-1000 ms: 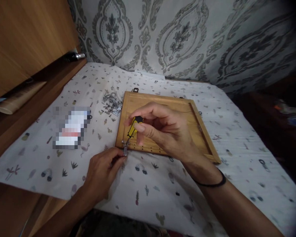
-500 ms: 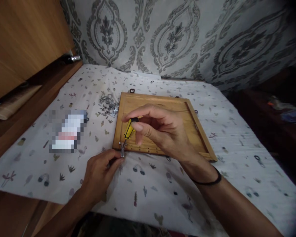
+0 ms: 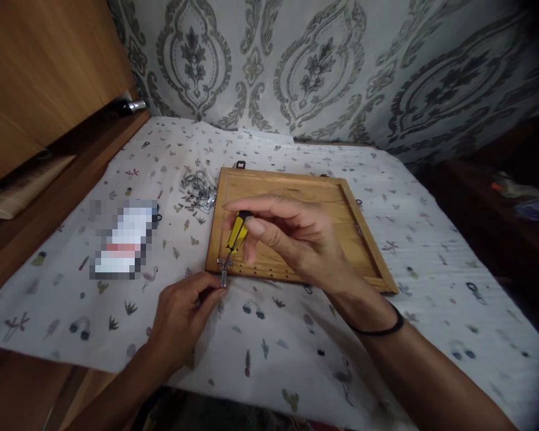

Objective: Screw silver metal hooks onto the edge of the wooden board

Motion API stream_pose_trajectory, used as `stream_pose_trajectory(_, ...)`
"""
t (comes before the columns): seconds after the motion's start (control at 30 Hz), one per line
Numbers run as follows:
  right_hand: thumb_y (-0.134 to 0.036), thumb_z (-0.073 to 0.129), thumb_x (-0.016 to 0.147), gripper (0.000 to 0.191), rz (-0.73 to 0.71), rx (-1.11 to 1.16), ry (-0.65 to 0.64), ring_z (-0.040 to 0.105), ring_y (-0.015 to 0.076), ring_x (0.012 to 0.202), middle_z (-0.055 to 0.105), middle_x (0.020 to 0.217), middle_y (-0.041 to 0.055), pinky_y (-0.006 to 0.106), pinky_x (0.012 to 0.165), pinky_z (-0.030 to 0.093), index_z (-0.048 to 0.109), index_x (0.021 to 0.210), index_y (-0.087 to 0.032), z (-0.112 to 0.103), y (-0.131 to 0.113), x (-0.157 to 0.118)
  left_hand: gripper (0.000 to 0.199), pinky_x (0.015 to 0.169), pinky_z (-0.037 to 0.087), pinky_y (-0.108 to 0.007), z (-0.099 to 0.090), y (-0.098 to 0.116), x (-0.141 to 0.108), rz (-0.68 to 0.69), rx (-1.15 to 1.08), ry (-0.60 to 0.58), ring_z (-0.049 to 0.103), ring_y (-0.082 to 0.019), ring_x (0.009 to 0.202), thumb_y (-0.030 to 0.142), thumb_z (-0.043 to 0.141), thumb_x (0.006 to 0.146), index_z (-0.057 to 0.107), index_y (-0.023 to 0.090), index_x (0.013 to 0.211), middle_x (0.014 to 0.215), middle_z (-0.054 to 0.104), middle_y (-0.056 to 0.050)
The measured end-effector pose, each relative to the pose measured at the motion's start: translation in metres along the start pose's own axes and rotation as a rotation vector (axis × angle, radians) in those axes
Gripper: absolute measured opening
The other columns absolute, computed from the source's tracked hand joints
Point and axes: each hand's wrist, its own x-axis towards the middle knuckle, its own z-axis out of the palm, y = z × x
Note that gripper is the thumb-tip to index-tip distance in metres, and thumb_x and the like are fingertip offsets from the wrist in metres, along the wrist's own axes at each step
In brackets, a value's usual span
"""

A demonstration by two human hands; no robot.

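My right hand [image 3: 303, 242] has its thumb and fingers around the yellow and black handle of a small screwdriver [image 3: 238, 233]. The driver leans, its tip down at a small silver metal latch [image 3: 223, 276] on the near left corner of a shallow wooden frame-edged panel [image 3: 372, 248]. Thumb and forefinger of my left hand [image 3: 182, 308] pinch the lower end of that latch, just off the panel's front edge. Any screw under the tip is too small to make out. A row of small dark holes runs along the near rim.
A pile of loose silver hardware [image 3: 200, 190] lies beside the panel's left edge. Farther left is a pixelated flat object [image 3: 123, 239]. Dark metal fittings [image 3: 241, 164] stick out at the panel's back edge. A wooden cabinet [image 3: 49, 72] borders the patterned cloth [image 3: 273, 371] on the left.
The fingers of my right hand have shifted slightly on the screwdriver handle, and its top sits a little higher. My left hand stays in place on the latch.
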Motion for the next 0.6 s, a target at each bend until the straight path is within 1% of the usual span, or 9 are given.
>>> stream_pose_trajectory(0.1,-0.020,0.068,0.091,0.015,0.011,0.067,0.000,0.063,0.0028,0.054,0.073,0.093,0.0009,0.017,0.059,0.057,0.071,0.105,-0.015,0.0020,0.0001,0.0027,0.015,0.059,0.042,-0.022,0.0005,-0.0009,0.0004,0.000,-0.006,0.008,0.060,-0.011,0.063,0.031,0.060,0.093,0.067,0.023,0.083,0.073,0.068,0.005)
stream_pose_trajectory(0.17,-0.021,0.071,0.088,0.012,0.032,0.108,0.006,0.061,0.0024,0.051,0.073,0.095,0.0012,0.016,0.052,0.055,0.069,0.099,-0.015,0.0036,0.0001,0.0051,0.013,0.061,0.043,-0.023,0.0010,-0.0017,0.0009,-0.003,-0.016,0.008,0.061,-0.012,0.065,0.031,0.060,0.093,0.067,0.023,0.084,0.075,0.068,0.005)
stream_pose_trajectory(0.2,-0.022,0.072,0.088,0.011,0.044,0.123,0.010,0.061,0.0022,0.050,0.073,0.095,0.0011,0.015,0.049,0.054,0.067,0.096,-0.015,0.0043,0.0002,0.0062,0.013,0.062,0.044,-0.023,0.0012,-0.0020,0.0012,-0.005,-0.020,0.007,0.062,-0.012,0.066,0.030,0.060,0.093,0.068,0.023,0.084,0.075,0.069,0.005)
stream_pose_trajectory(0.27,-0.022,0.073,0.087,0.011,0.057,0.146,0.016,0.059,0.0018,0.047,0.072,0.088,-0.0007,0.014,0.047,0.054,0.065,0.092,-0.015,0.0051,0.0004,0.0073,0.013,0.062,0.044,-0.023,0.0012,-0.0022,0.0015,-0.010,-0.023,0.006,0.062,-0.012,0.066,0.030,0.061,0.092,0.068,0.024,0.084,0.075,0.069,0.005)
stream_pose_trajectory(0.33,-0.021,0.073,0.086,0.011,0.059,0.148,0.025,0.058,0.0017,0.047,0.068,0.078,-0.0035,0.013,0.047,0.054,0.064,0.091,-0.016,0.0049,0.0005,0.0069,0.012,0.062,0.044,-0.023,0.0009,-0.0021,0.0014,-0.010,-0.026,0.007,0.062,-0.012,0.065,0.030,0.061,0.092,0.068,0.024,0.084,0.075,0.069,0.005)
stream_pose_trajectory(0.37,-0.022,0.073,0.087,0.012,0.055,0.142,0.023,0.058,0.0019,0.048,0.067,0.077,-0.0037,0.013,0.048,0.054,0.065,0.093,-0.016,0.0044,0.0005,0.0061,0.012,0.062,0.044,-0.023,0.0007,-0.0019,0.0014,-0.010,-0.027,0.006,0.062,-0.012,0.065,0.030,0.061,0.092,0.068,0.024,0.084,0.075,0.069,0.005)
stream_pose_trajectory(0.5,-0.025,0.064,0.094,0.023,0.052,0.060,-0.009,0.061,0.0029,0.058,0.071,0.097,0.0011,0.017,0.061,0.059,0.068,0.116,-0.018,0.0010,0.0004,0.0021,0.015,0.060,0.043,-0.023,0.0001,-0.0009,0.0011,-0.015,-0.027,-0.004,0.060,-0.012,0.063,0.031,0.060,0.093,0.067,0.023,0.082,0.072,0.067,0.005)
stream_pose_trajectory(0.53,-0.025,0.062,0.096,0.024,0.053,0.038,-0.011,0.062,0.0030,0.059,0.072,0.099,0.0014,0.018,0.064,0.059,0.068,0.118,-0.019,0.0004,0.0003,0.0015,0.016,0.059,0.043,-0.023,0.0001,-0.0007,0.0011,-0.020,-0.024,-0.008,0.059,-0.012,0.062,0.032,0.060,0.093,0.067,0.023,0.082,0.072,0.067,0.005)
stream_pose_trajectory(0.6,-0.023,0.062,0.096,0.022,0.046,0.029,-0.008,0.062,0.0027,0.058,0.072,0.096,0.0007,0.018,0.064,0.058,0.070,0.115,-0.019,0.0000,0.0002,0.0017,0.016,0.059,0.042,-0.023,0.0002,-0.0007,0.0012,-0.024,-0.021,-0.007,0.059,-0.012,0.062,0.032,0.060,0.092,0.067,0.023,0.081,0.071,0.067,0.005)
